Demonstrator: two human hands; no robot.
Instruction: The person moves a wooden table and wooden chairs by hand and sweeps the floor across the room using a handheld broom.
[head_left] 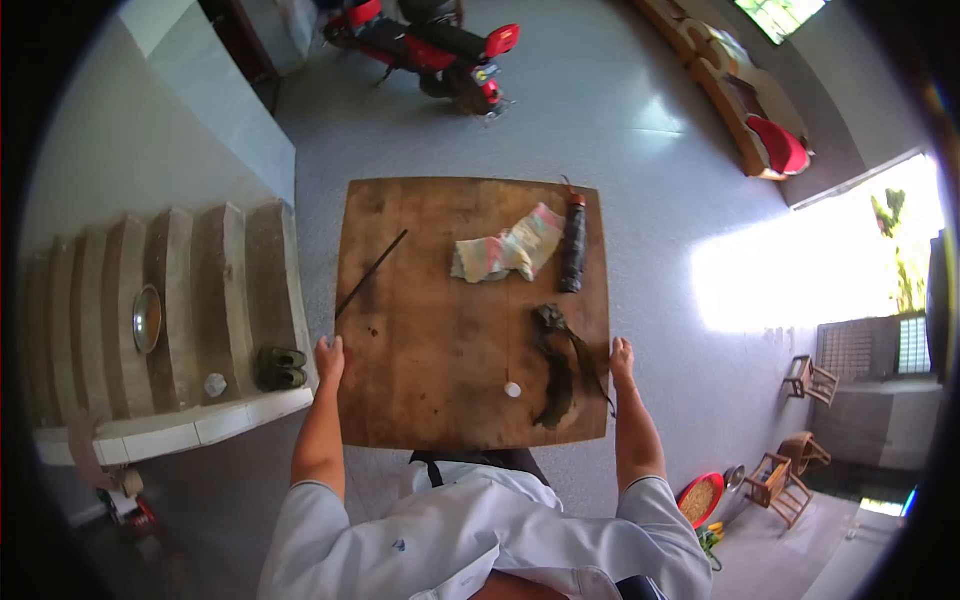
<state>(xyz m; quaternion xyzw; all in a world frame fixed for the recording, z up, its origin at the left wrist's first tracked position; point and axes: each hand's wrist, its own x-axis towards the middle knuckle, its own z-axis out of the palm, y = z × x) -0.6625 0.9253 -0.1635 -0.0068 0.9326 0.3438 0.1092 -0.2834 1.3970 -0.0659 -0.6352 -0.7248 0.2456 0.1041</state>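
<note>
On my feed, the tbl (430, 345) is a squarish brown wooden top w/ slightly bowed edges, worn & blotchy w/ dark stains. It's right in front of the person, btwn both hands: L hand (330, 358) at its left edge, R hand (622, 360) at its right. Fingers look bent at the rim; I can't tell if either grips. Near R hand I see a dark, soft-looking strapped item (558, 385). Farther up: crumpled pale patterned cloth (485, 258), dark cylindrical bundle (573, 250). Thin dark stick (375, 270) upper left; small white round piece (512, 389) lower right.
</note>
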